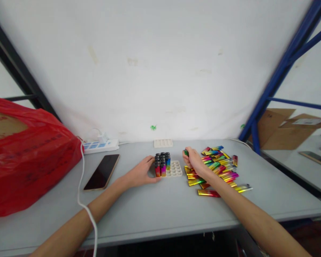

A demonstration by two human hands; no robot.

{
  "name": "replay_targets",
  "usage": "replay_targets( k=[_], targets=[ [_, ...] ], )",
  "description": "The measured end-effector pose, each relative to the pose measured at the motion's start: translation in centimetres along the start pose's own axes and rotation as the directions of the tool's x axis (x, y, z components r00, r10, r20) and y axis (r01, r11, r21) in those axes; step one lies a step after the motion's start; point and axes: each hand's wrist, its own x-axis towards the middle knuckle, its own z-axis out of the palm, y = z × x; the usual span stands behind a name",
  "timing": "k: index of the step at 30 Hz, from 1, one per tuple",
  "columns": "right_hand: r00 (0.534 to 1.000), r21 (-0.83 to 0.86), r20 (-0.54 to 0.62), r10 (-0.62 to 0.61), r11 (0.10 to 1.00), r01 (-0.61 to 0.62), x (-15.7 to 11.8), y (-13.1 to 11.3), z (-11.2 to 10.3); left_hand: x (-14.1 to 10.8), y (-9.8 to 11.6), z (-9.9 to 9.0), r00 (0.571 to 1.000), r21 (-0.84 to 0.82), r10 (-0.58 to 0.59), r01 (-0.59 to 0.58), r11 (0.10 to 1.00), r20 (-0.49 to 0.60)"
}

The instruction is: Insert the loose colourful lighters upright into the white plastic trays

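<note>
Several lighters (162,167) with black tops and shiny coloured bodies stand upright in the left part of a white tray with round holes (177,169). My left hand (142,174) curves round the tray's left end, thumb along the front edge and fingers at the back, holding it. Just right of the tray and raised above the table, my right hand (194,161) is closed round a lighter (186,152); only its dark green end shows. Beneath and beyond that hand, a loose pile of metallic, many-coloured lighters (222,167) lies on the table.
A second white holed tray (163,143) lies by the wall. To the left are a phone (102,172), a power strip (101,145), a red plastic bag (34,157) and a white cable (81,178) crossing above my left forearm. Blue shelf posts (273,82) and a cardboard box (286,130) stand right.
</note>
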Motion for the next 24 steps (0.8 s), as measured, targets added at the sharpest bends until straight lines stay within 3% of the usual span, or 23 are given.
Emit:
replay_targets(
  k=[5,9,11,13,15,16,18,21,24],
  targets=[
    [0.995,-0.062,0.047,-0.092,0.994,0.094,-0.3,-0.4,-0.1,0.0,0.2,-0.2,1.0,-0.017,0.005,-0.005,1.0,0.005],
    [0.964,-0.212,0.11,-0.242,0.942,0.26,-1.1,-0.9,0.1,0.1,0.4,-0.3,1.0,-0.019,0.008,-0.008,1.0,0.001],
    [0.918,-0.388,0.159,-0.363,0.832,0.396,-1.6,-1.3,0.2,0.1,0.5,-0.3,1.0,-0.028,0.025,-0.025,0.999,-0.01],
    [0.837,-0.536,0.234,-0.495,0.652,0.536,-2.0,-1.5,0.3,0.1,0.4,-0.3,0.999,-0.036,0.032,-0.033,0.999,-0.019],
    [0.754,-0.605,0.31,-0.579,0.491,0.626,-2.2,-1.6,0.4,0.0,0.4,-0.3,1.0,-0.034,0.024,-0.025,0.999,-0.017],
    [0.733,-0.62,0.343,-0.587,0.445,0.646,-2.2,-1.6,0.4,0.0,0.4,-0.3,1.0,-0.033,0.019,-0.019,0.999,-0.014],
    [0.739,-0.632,0.382,-0.555,0.427,0.647,-2.3,-1.5,0.5,0.0,0.4,-0.3,1.0,-0.034,0.014,-0.014,0.999,-0.013],
    [0.775,-0.609,0.4,-0.49,0.49,0.624,-2.2,-1.1,0.5,0.0,0.4,-0.3,1.0,-0.044,0.013,-0.014,0.999,-0.013],
    [0.77,-0.577,0.454,-0.449,0.51,0.638,-2.1,-0.8,0.6,0.0,0.4,-0.3,1.0,-0.049,0.01,-0.01,0.999,-0.006]
  ],
)
